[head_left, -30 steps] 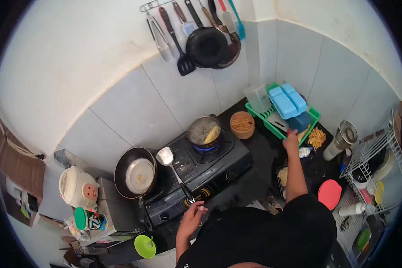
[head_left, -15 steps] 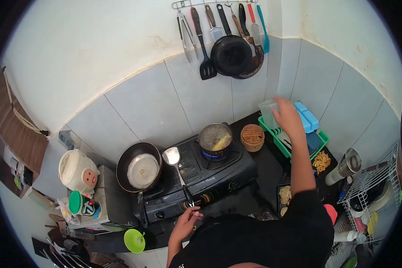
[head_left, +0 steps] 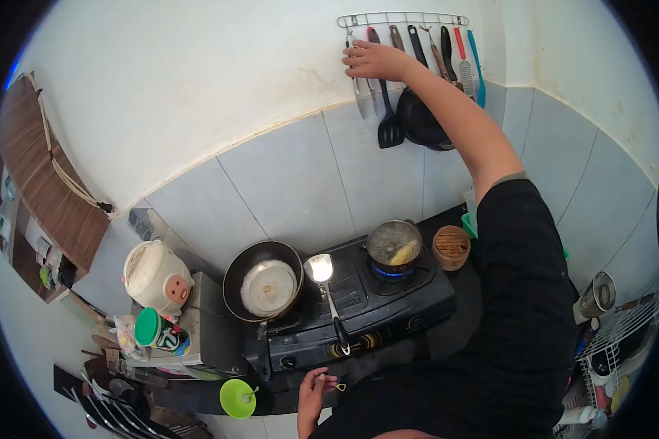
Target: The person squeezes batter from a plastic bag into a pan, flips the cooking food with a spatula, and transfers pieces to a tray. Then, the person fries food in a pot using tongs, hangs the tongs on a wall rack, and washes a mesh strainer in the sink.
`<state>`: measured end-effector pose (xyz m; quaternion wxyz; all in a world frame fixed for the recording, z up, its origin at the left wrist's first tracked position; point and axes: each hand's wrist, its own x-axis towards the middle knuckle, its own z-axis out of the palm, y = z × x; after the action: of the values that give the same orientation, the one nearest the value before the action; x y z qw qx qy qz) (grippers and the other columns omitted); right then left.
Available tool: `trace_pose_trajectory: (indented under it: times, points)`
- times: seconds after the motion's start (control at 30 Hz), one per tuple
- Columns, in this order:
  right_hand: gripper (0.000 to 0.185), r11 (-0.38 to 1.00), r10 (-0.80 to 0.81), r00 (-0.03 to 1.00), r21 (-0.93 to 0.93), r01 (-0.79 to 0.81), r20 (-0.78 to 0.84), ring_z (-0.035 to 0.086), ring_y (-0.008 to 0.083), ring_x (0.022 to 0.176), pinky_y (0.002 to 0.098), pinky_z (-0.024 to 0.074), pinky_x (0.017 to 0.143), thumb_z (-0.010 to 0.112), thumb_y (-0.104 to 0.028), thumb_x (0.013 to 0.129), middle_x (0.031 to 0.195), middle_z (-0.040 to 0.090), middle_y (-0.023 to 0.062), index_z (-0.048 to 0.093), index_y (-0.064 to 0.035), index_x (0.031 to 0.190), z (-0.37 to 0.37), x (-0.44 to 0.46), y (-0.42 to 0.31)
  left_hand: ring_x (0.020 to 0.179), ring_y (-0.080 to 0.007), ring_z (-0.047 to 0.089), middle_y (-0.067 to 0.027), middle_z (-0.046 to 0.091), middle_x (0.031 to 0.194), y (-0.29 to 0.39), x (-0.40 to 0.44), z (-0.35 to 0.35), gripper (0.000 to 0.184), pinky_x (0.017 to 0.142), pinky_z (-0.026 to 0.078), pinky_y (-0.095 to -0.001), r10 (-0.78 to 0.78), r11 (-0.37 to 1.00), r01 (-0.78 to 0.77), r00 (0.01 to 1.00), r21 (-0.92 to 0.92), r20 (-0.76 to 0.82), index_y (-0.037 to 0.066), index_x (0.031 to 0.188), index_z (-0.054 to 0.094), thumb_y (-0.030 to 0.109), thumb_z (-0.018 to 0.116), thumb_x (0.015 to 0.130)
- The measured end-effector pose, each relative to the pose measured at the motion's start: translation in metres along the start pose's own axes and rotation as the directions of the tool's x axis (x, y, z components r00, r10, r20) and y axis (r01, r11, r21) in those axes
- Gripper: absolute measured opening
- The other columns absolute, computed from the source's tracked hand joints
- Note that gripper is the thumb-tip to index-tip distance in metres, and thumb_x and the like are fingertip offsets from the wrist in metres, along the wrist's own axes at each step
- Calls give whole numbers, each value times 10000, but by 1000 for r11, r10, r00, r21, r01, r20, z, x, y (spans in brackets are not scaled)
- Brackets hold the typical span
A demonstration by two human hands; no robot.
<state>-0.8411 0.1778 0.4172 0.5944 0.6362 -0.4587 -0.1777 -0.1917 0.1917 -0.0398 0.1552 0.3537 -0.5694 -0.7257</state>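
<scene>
My right hand (head_left: 373, 60) is raised to the wall rack, its fingers spread over the upper part of the metal tongs (head_left: 360, 91); whether it touches them I cannot tell. Low at the counter's front edge, my left hand (head_left: 313, 391) is loosely curled with fingers apart, nothing visible in it. Above it, a metal turner (head_left: 320, 269) lies on the stove (head_left: 351, 300). On the lit right burner, a small pan (head_left: 394, 238) holds bubbling oil and a yellow piece of food. A larger dark pan (head_left: 234, 274) with whitish contents stands at left.
A black slotted turner (head_left: 390, 132) and a black pan (head_left: 417, 121) hang beside the tongs. Right of the stove is a round woven container (head_left: 451, 249). A rice cooker (head_left: 154, 274), a green-lidded jar (head_left: 149, 327) and a green bowl (head_left: 236, 399) are at left.
My right hand has gone from the green basket up and left to the hanging tongs. My left hand stays low near the front edge. The view has shifted left and up.
</scene>
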Motion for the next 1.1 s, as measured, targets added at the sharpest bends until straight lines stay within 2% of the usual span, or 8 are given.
trace_pose_trajectory:
  times: [0.37, 0.5, 0.63, 0.7, 0.73, 0.9, 1.0, 1.1]
  points:
    - [189, 974, -174, 985, 145, 172, -3, 560, 282, 1226, 363, 505, 1022, 693, -78, 800, 1057, 629, 61, 605, -86, 966, -11, 40, 25, 907, -196, 693, -147, 715, 1050, -8, 5, -3, 305, 817, 571, -324, -35, 996, 27, 995, -85, -95, -2, 1290, 558, 206, 491, 1078]
    - [421, 957, -81, 994, 284, 55, 80, 562, 322, 1221, 385, 503, 1024, 804, -28, 704, 1110, 630, 95, 599, -63, 1069, -45, 35, 29, 912, -188, 692, -139, 714, 1050, 11, 0, 5, 302, 819, 567, -322, -82, 997, 81, 989, -13, -122, 4, 1291, 559, 207, 495, 1077]
    - [554, 902, 222, 967, 402, -154, -128, 566, 302, 1230, 417, 492, 1035, 774, -12, 770, 1241, 627, 104, 575, -68, 1284, -52, 2, 34, 908, -179, 688, -129, 716, 1053, 5, 1, 1, 304, 812, 557, -310, -88, 996, 85, 992, -37, -91, 12, 1290, 562, 218, 503, 1074]
    - [574, 732, 471, 874, 607, -308, -124, 567, 304, 1242, 405, 480, 1056, 734, -6, 823, 1282, 612, 111, 537, -87, 1357, -48, -9, 39, 902, -177, 687, -129, 715, 1050, 1, 3, 0, 314, 811, 555, -312, -76, 997, 75, 995, -10, -64, 13, 1290, 562, 233, 501, 1074]
    - [567, 552, 568, 819, 704, -447, 75, 558, 310, 1272, 388, 462, 1087, 701, -15, 860, 1336, 592, 120, 513, -100, 1389, -47, -11, 45, 902, -177, 685, -125, 714, 1039, 3, 6, 2, 322, 813, 553, -319, -85, 996, 85, 996, -3, -42, 15, 1292, 560, 244, 499, 1074]
    - [543, 759, 556, 786, 552, -346, -271, 607, 293, 1163, 403, 483, 1002, 734, -76, 859, 1259, 621, 97, 534, -111, 1363, -50, -14, 75, 915, -184, 680, -127, 707, 1042, 16, 13, 12, 310, 824, 555, -326, -64, 995, 66, 998, 68, -25, 16, 1286, 566, 231, 499, 1073]
    - [461, 765, 526, 841, 502, -404, -126, 601, 418, 1137, 470, 494, 993, 728, -142, 839, 1194, 632, 239, 582, 38, 1238, -97, -28, 69, 918, -195, 683, -134, 704, 1055, 20, 10, 15, 313, 833, 561, -338, -78, 996, 78, 997, 40, -5, 17, 1288, 566, 236, 501, 1075]
    - [381, 756, 438, 883, 461, -465, 171, 662, 362, 913, 464, 528, 794, 727, -276, 887, 972, 672, 124, 587, -69, 1174, -138, -53, 32, 915, -194, 686, -131, 706, 1058, 2, 9, 3, 328, 823, 564, -338, -95, 995, 95, 995, 8, -20, 19, 1289, 565, 258, 518, 1070]
